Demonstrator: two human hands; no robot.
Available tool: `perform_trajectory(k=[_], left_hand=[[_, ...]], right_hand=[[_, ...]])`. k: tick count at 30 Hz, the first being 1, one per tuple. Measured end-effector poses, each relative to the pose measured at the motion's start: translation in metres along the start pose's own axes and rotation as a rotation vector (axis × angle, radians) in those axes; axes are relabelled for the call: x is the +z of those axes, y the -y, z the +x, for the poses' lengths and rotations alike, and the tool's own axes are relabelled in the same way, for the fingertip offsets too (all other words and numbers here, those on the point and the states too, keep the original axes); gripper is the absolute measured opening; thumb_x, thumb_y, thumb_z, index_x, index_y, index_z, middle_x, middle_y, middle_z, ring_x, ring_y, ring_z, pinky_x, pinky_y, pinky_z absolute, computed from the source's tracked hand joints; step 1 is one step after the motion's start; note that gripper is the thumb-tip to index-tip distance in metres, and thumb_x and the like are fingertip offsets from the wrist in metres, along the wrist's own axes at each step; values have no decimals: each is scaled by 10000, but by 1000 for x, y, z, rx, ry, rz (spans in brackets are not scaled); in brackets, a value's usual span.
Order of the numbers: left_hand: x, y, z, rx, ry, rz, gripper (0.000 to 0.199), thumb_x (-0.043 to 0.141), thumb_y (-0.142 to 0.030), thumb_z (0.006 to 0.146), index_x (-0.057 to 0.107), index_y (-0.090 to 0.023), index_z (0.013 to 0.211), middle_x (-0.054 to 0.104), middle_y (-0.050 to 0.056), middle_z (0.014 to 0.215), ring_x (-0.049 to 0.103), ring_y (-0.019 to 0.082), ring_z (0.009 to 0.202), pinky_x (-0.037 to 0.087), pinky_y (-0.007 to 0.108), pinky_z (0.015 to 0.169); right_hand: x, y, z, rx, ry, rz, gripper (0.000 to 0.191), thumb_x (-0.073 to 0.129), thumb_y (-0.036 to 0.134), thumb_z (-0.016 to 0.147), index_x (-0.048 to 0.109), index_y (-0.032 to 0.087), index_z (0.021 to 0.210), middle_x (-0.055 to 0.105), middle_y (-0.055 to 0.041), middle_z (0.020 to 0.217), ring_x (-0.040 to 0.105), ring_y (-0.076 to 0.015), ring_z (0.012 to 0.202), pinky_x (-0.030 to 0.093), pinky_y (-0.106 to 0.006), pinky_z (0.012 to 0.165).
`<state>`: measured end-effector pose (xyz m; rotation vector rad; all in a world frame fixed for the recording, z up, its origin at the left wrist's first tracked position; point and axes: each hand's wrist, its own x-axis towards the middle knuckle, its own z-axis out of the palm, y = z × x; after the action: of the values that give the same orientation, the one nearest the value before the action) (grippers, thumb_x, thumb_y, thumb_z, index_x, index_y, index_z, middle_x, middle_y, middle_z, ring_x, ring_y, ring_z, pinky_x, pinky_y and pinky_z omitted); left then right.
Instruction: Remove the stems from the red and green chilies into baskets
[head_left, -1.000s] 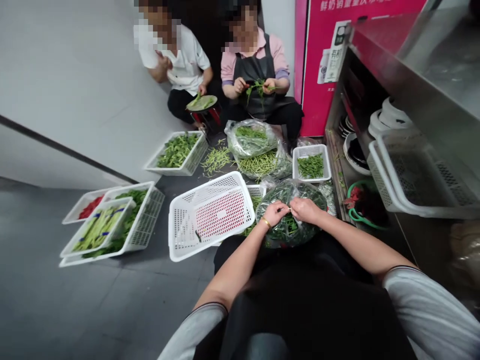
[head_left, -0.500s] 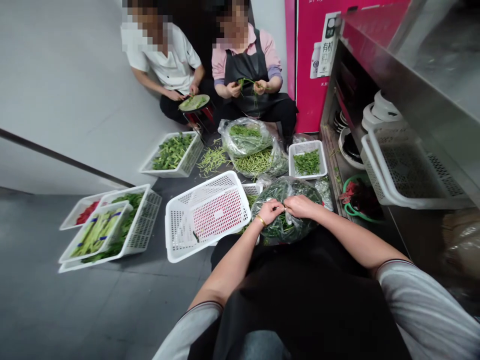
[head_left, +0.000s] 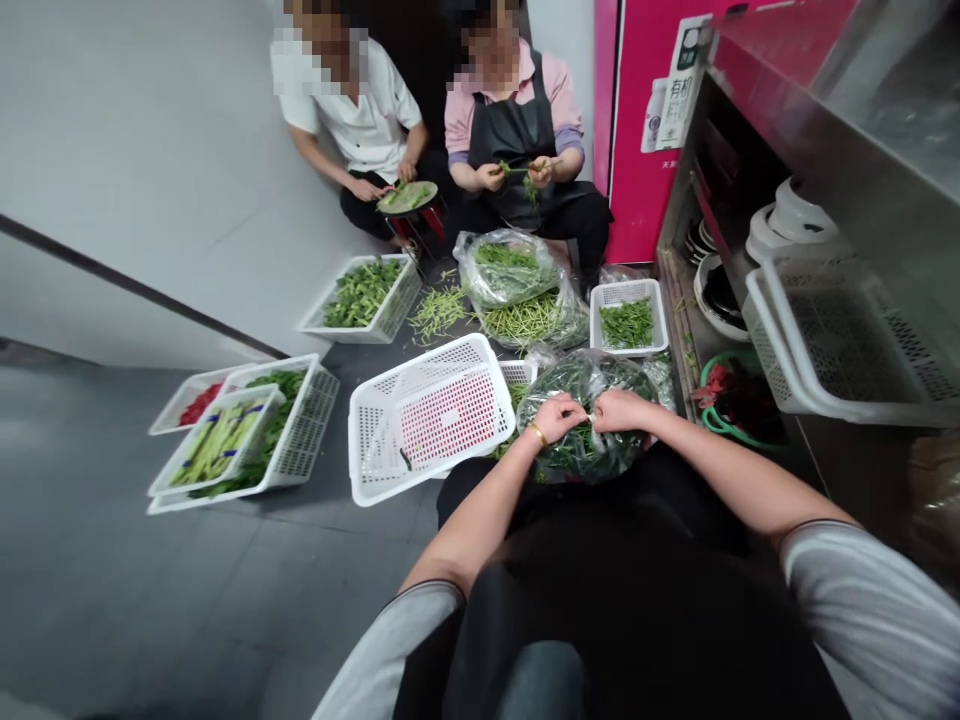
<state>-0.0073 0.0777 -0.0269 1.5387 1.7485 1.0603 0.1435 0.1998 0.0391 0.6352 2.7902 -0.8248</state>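
A clear plastic bag of leafy greens [head_left: 585, 455] rests at my lap. Above its opening, my left hand [head_left: 559, 417] and my right hand [head_left: 619, 411] are closed with their fingertips nearly touching. Something small and pale is pinched between them, too small to make out; it may be the bag's edge or a stem. A large white basket [head_left: 450, 418], with one small dark green piece in it, tilts just left of the bag. Part of another basket with greens [head_left: 517, 374] shows behind it.
Two seated people handle greens beyond a stuffed plastic bag [head_left: 506, 270]. White vegetable baskets [head_left: 304, 440] stand at left, another [head_left: 382, 320] by the wall, a small one [head_left: 628, 350] ahead. A metal shelf [head_left: 847, 190] with dishes borders the right.
The view has shifted, so everything appears slightly further right. My hands remain together over the bag. The person in the dark apron has drawn the strand level between their hands.
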Motion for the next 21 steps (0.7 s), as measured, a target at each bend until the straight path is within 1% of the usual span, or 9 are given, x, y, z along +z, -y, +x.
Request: perform_trajectory(k=[2,3,5,9,12,14,16,19,21], left_hand=[[-1,-1,0,12,-24,-10,275,674,-401,833,720,-152,723,584,27,686,537,144,720,440,286,772],[-1,-1,0,17,-40,-40,286,658,-406,846,724,-148,740,597,32,705,543,142,723,441,284,773],[-4,-2,0,24,-65,-117,304,631,-420,865,735,-145,792,634,44,764,565,142,746,444,281,783],[-8,-3,-1,32,-87,-201,338,658,-476,837,745,-152,799,663,41,785,582,143,761,445,278,793],[-8,-4,-3,22,-98,-272,359,701,-505,785,742,-150,751,653,34,737,566,139,721,437,276,758],[-9,-6,-5,-4,-148,-352,368,720,-515,751,735,-148,740,647,33,735,554,139,707,425,277,731],[-13,-9,-5,-39,-209,-446,368,743,-511,713,723,-144,739,643,31,748,549,139,709,417,278,718],[-27,-12,-11,-94,-295,-615,352,771,-480,655,664,-147,694,605,5,695,528,123,671,416,275,699],[-43,-9,-25,-132,-393,-681,339,773,-442,641,594,-153,643,567,-11,653,513,114,654,420,271,686]], right_hand=[[-8,2,3,-37,-40,-119,172,617,277,631,517,203,512,613,-65,587,564,-179,623,360,-269,576],[-8,4,5,-68,-109,-66,178,599,285,659,518,202,523,619,-66,600,566,-178,631,369,-270,586],[-1,9,9,-95,-290,240,207,553,316,719,510,203,552,600,-38,581,536,-150,582,375,-258,563],[20,12,13,63,-636,1133,231,577,417,743,493,214,670,492,51,511,396,-86,422,285,-204,400],[3,0,10,32,-777,1421,313,677,459,689,538,228,847,563,59,633,465,-81,464,345,-183,406],[-18,-11,5,-50,-885,1300,345,669,494,716,552,245,924,620,35,756,535,-98,543,432,-211,474],[-32,-15,-3,-97,-860,944,307,637,500,764,571,244,919,643,4,814,578,-129,624,480,-254,557],[-23,-9,-21,-178,-462,298,233,639,443,773,579,219,753,654,-39,767,607,-180,729,489,-308,702],[-9,-10,-37,-164,-318,42,259,587,410,801,532,214,640,640,-44,694,597,-184,718,465,-303,729]])
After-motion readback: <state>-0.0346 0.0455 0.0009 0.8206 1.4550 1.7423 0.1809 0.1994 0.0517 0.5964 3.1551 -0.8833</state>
